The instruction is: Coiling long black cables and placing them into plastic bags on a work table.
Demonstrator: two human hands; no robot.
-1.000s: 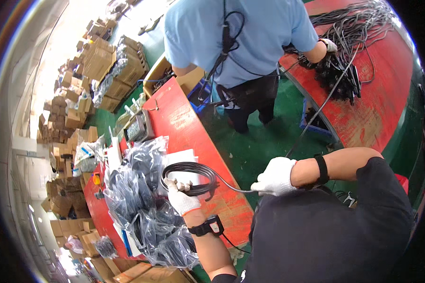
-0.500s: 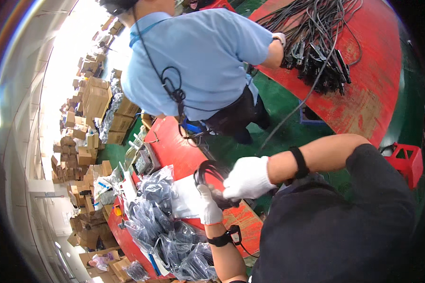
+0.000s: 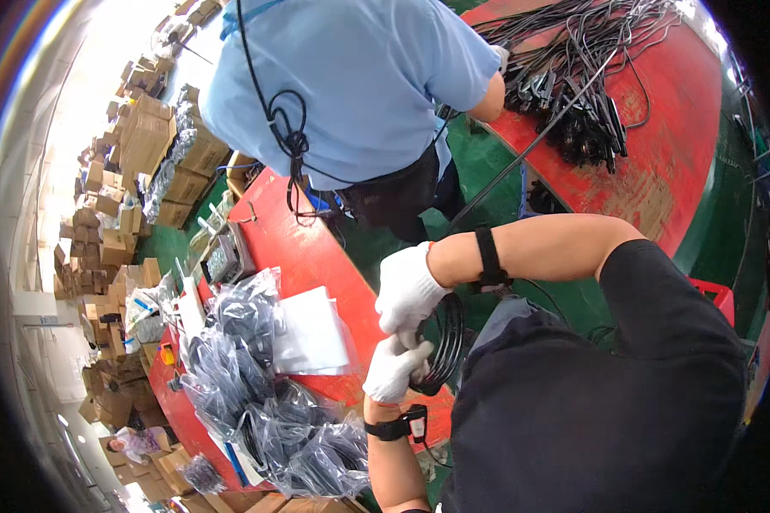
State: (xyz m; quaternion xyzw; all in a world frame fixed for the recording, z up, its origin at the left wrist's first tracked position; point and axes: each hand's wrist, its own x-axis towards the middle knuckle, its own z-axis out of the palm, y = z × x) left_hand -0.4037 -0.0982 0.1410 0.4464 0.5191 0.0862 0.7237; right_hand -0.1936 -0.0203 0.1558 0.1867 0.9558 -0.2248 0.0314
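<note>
A coil of black cable (image 3: 447,346) hangs over the edge of the near red table. My left hand (image 3: 390,371), in a white knitted glove, is closed around the coil's left side. Just above it, my gloved right hand (image 3: 409,289) has its fingers pinched down where the coil's upper end meets my left hand; the exact grip is partly hidden. A single taut cable (image 3: 530,147) stretches from near my right wrist up toward the far table. Bagged black cables (image 3: 239,342) lie left of my hands, beside a stack of clear plastic bags (image 3: 310,332).
A person in a blue shirt (image 3: 342,94) stands ahead, between the tables. Loose cables with black connectors (image 3: 586,128) cover part of the far red table (image 3: 676,162). Cardboard boxes (image 3: 145,132) pile up at left. A red stool (image 3: 717,299) stands at right.
My right hand has moved up and left, bringing its fingers against my left hand. The coil now shows to the right of both hands. The whole view has shifted somewhat.
</note>
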